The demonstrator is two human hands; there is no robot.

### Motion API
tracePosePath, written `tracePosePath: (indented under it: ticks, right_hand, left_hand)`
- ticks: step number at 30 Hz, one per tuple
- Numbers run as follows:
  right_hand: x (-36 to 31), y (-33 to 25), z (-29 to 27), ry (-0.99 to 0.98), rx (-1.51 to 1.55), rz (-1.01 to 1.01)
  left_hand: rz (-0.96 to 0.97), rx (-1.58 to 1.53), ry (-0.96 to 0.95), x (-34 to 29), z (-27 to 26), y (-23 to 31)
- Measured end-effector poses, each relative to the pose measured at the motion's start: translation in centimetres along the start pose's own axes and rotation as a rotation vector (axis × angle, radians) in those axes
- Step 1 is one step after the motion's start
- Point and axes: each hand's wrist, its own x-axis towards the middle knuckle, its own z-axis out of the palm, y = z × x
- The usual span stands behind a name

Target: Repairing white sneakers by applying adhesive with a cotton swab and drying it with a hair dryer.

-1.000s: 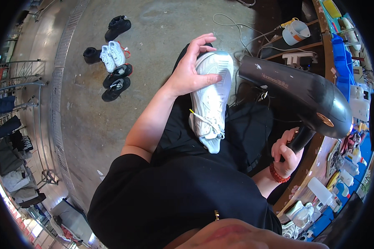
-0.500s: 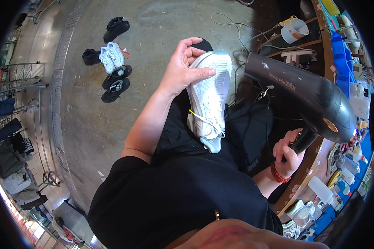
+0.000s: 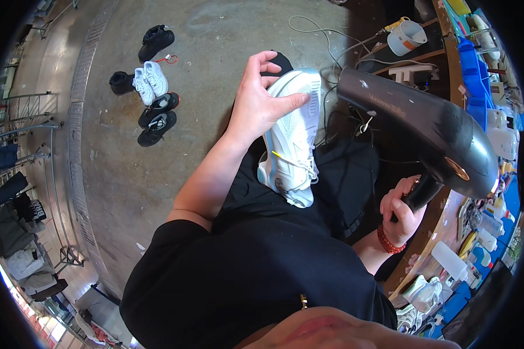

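Observation:
A white sneaker (image 3: 297, 131) with white laces and a yellow lace tip rests over my dark-clothed lap, toe pointing away from me. My left hand (image 3: 259, 96) grips it at the toe, thumb lying across the upper. The other fingers curl at the toe's left side, partly hidden by the shoe. In my right hand (image 3: 403, 212) is the handle of a black hair dryer (image 3: 419, 128). Its nozzle faces left toward the sneaker's toe, with a small gap between them. A red bead bracelet circles my right wrist.
Several shoes, black pairs and a white pair (image 3: 150, 80), stand on the concrete floor (image 3: 227, 29) at far left. To the right, a cluttered workbench (image 3: 422, 256) holds bottles and blue bins (image 3: 477, 84). A white bucket (image 3: 406, 38), power strip (image 3: 413, 74) and loose cables lie beyond the dryer.
The sneaker has rolled slightly, showing more of its left side. My left hand has shifted a little right, its thumb farther across the toe. The dryer stays pointed at the shoe.

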Motion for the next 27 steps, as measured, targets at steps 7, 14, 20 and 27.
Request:
tracePosePath:
  ticks: [7, 14, 20, 27]
  right_hand:
    - [-0.2, -0.1, 0.8, 0.024, -0.13, 0.043]
    - [0.0, 0.1, 0.6, 0.04, -0.197, 0.019]
    - [-0.2, 0.5, -0.8, -0.015, -0.086, 0.034]
    - [-0.2, 0.7, -0.8, -0.072, -0.032, 0.02]
  left_hand:
    - [0.069, 0.322, 0.092, 0.0, 0.4, 0.6]
    - [0.084, 0.378, 0.136, -0.3, 0.4, 1.0]
    - [0.062, 0.326, 0.098, -0.5, 0.1, 1.0]
    - [0.055, 0.291, 0.166, -0.9, -0.1, 1.0]
